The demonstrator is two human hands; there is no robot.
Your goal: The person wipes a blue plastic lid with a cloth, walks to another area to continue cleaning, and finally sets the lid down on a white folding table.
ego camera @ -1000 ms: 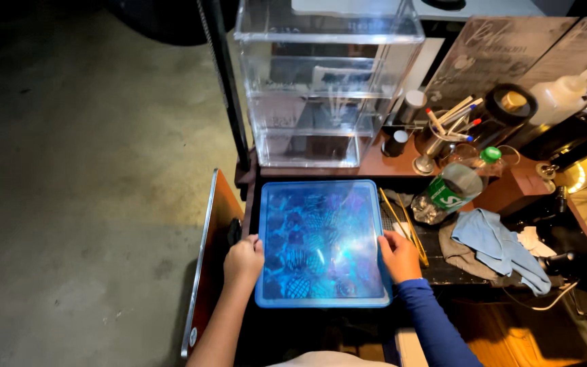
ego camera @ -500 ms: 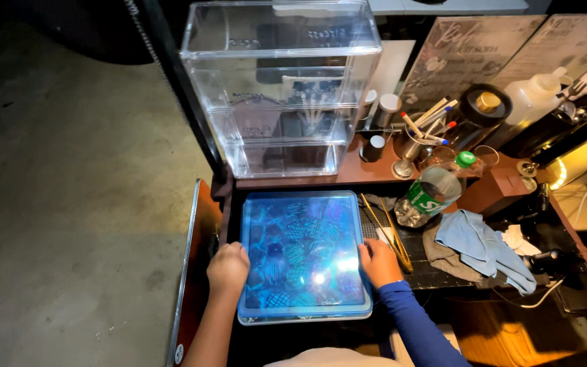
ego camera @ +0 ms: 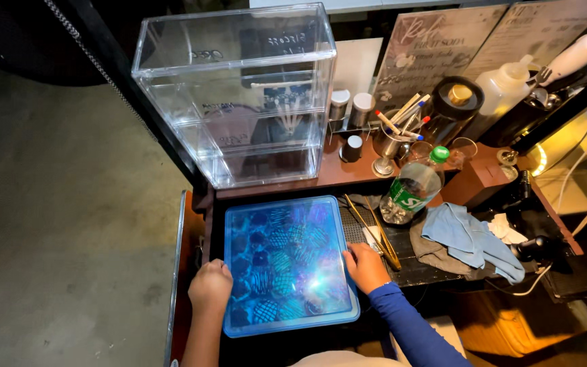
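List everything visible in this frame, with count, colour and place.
flat blue translucent lidded box: one, blue, front centre
clear acrylic display case: one, transparent, behind the box
clear plastic bottle with green cap: one, right of the box
metal cup of pens: one, silver, back shelf
brass tongs: one pair, gold, beside the box
crumpled blue cloth: one, right
white squeeze bottle: one, back right
left hand: on the box's left edge
right hand: on the box's right edge

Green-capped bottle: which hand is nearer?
Right. The right hand rests on the blue tray's right edge, below-left of the bottle. The left hand grips the tray's far left edge.
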